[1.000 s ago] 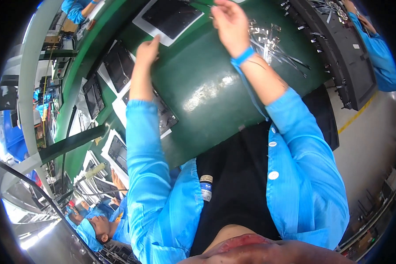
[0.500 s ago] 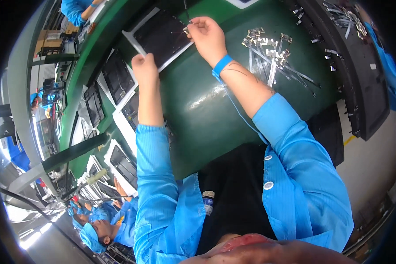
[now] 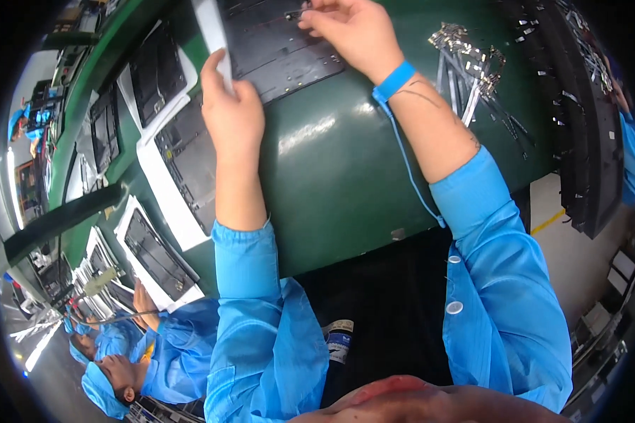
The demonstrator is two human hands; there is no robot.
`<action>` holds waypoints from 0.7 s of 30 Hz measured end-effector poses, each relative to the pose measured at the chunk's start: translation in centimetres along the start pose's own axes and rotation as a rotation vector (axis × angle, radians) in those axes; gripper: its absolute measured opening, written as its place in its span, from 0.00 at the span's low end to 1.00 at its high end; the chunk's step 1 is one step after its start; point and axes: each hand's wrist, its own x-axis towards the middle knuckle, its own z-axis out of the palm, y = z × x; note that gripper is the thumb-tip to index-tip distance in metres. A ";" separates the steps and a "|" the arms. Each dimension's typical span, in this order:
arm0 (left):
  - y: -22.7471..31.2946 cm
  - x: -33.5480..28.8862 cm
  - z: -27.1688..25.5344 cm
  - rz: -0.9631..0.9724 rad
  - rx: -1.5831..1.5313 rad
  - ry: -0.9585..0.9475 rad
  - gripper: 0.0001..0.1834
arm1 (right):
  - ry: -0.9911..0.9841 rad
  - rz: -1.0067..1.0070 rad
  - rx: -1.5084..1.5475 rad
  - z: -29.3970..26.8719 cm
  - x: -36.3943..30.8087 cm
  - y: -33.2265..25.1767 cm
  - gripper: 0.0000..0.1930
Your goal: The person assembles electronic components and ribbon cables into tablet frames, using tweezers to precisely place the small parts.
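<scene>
My left hand (image 3: 234, 116) is closed at the lower end of a pale, flat strip (image 3: 213, 32), along the left side of a black flat panel (image 3: 282, 53). The strip is slightly blurred, and its top runs out of view. Over the panel's upper right part, my right hand (image 3: 356, 32) pinches a small dark part (image 3: 293, 14) with metallic bits between thumb and fingers. A blue wrist strap (image 3: 395, 81) with a thin cord circles my right wrist. Right of that hand lies a heap of flat ribbon cables (image 3: 469, 70) with small boards at their ends.
The green tabletop (image 3: 331, 183) spreads under my forearms. Several black panels on white sheets (image 3: 176, 204) lie to the left. A long black rack (image 3: 585, 141) with small clips stands at the right. Co-workers in blue (image 3: 169, 352) sit at lower left.
The whole view has shifted, so table and panel appear differently placed. My left hand has moved down the strip's side with its fingers re-set. My right hand stays pinched over the panel.
</scene>
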 end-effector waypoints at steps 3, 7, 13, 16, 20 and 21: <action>-2.3 0.2 1.1 0.517 0.362 0.314 0.29 | -0.059 0.108 0.000 0.6 -0.9 -1.2 0.10; -1.8 -0.2 1.1 0.554 -0.056 0.162 0.18 | -0.105 0.135 -0.082 1.1 -2.0 -2.2 0.11; -2.3 -0.4 2.0 0.195 -0.399 -0.321 0.12 | -0.139 0.089 -0.062 1.5 -3.2 -1.2 0.10; -2.4 0.5 2.0 0.091 -0.768 -0.434 0.16 | -0.348 -0.282 0.033 1.0 -4.5 -0.6 0.08; -2.3 1.1 1.6 0.024 -0.912 -0.426 0.13 | -0.245 -0.363 -0.444 1.4 -4.1 -2.0 0.06; -3.0 1.4 1.7 0.014 -0.907 -0.426 0.13 | -0.247 -0.354 -0.438 1.7 -4.0 -2.7 0.06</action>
